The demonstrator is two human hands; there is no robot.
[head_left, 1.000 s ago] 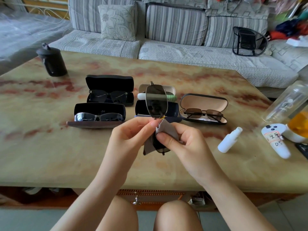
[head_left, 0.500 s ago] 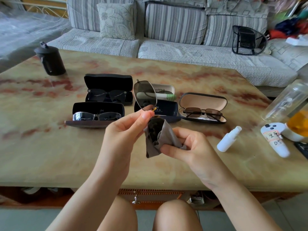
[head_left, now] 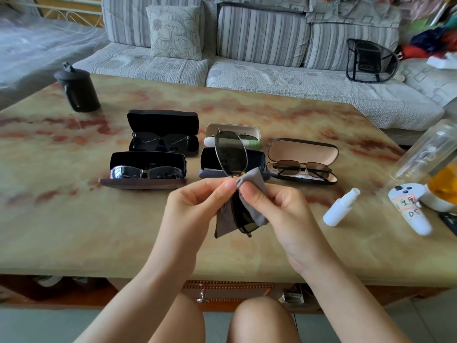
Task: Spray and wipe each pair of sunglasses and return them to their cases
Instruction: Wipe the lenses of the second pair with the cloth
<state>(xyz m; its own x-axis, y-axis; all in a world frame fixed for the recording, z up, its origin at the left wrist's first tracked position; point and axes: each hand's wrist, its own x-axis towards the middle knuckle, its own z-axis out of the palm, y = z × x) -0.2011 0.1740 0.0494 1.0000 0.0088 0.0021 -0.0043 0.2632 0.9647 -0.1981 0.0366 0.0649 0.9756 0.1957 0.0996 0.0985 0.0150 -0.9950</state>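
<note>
The left hand pinches one sunglasses pair; the right hand clamps one cloth around it; five cases lie at twelve o'clock.

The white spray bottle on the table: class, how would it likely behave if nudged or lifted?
Lying on its side, the cylindrical spray bottle would probably roll if nudged sideways. It looks small and plastic, so likely light. The glossy table may let it slide.
</note>
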